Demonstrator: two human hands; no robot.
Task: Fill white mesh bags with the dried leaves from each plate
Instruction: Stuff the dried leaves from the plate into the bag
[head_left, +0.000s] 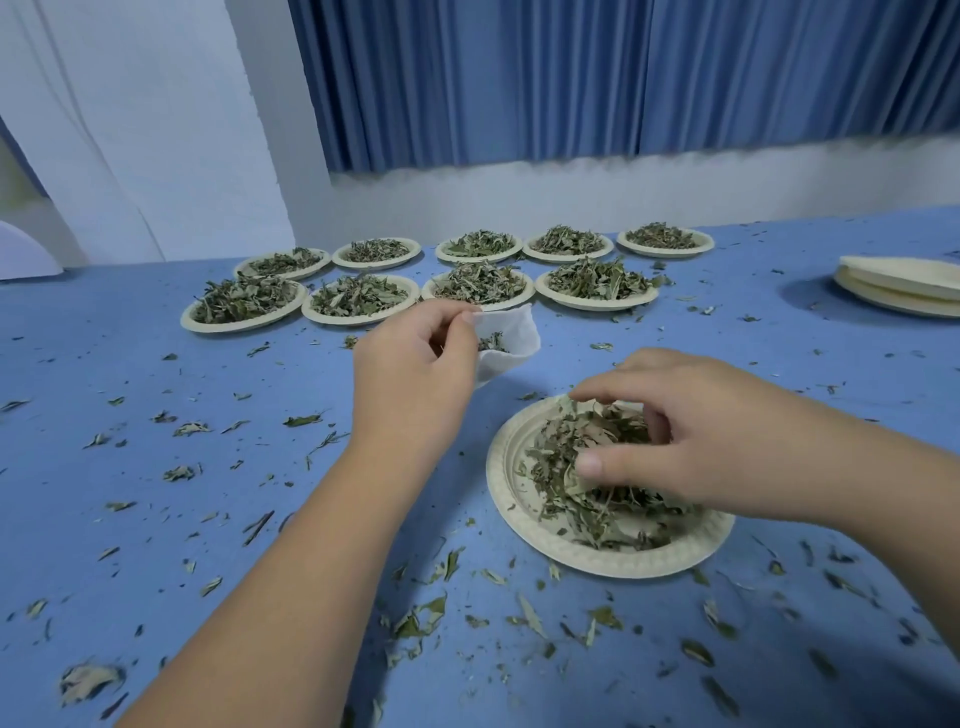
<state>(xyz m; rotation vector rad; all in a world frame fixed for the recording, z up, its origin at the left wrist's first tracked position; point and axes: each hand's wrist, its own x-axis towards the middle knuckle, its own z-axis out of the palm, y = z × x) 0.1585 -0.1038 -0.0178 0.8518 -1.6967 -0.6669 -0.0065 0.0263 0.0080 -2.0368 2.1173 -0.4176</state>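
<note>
A cream paper plate (506, 501) lies near me at centre right with a heap of dried leaves (587, 512) on it. My right hand (696, 441) reaches down onto that heap, its fingers and thumb curled around a clump of leaves. To the left and a little farther away, my left hand (415, 369) pinches the rim of a small white mesh bag (511, 332) and holds it up with its mouth open. A few leaves show inside the bag.
Several more plates of dried leaves (358, 296) stand in two rows at the back of the blue table (156, 374). A stack of bare plates (904, 283) sits at the far right. Loose leaf bits litter the tabletop. Blue curtains hang behind.
</note>
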